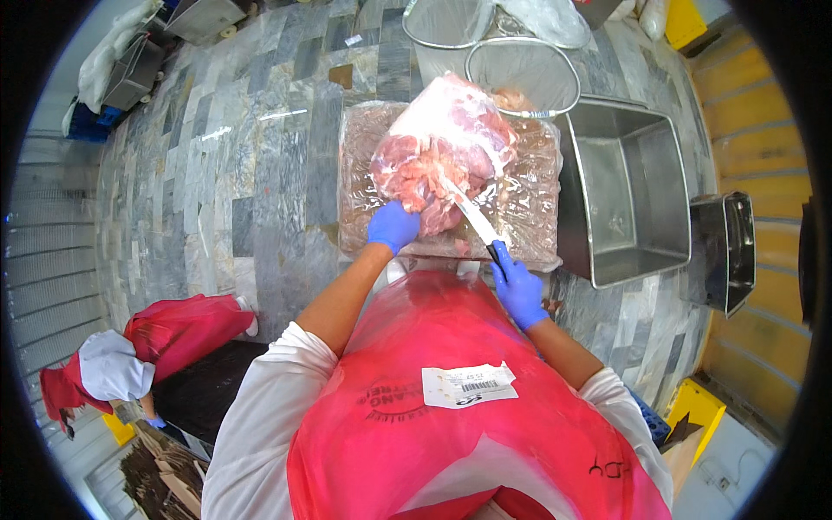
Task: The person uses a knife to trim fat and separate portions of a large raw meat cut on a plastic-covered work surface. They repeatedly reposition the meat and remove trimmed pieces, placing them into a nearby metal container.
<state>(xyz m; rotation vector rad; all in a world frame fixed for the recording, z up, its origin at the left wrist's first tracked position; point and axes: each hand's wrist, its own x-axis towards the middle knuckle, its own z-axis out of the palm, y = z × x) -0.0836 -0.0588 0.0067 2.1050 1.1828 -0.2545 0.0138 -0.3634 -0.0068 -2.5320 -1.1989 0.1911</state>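
Observation:
A large cut of raw meat (468, 130) with a pale fat layer rests on a plastic-wrapped block (533, 208). My left hand (394, 227), in a blue glove, is closed on the near left edge of the meat. My gloved right hand (518, 290) grips the dark handle of a knife (477, 218). The blade points away and to the left, its tip against the reddish cut side of the meat. Whether the tip is inside the flesh I cannot tell.
Right of the block stands a deep metal bin (626, 191), with a smaller metal container (737, 251) beyond it. Hoops with clear plastic bags (524, 78) stand behind. A co-worker in a red apron (186, 334) is at the lower left by a dark surface (212, 390).

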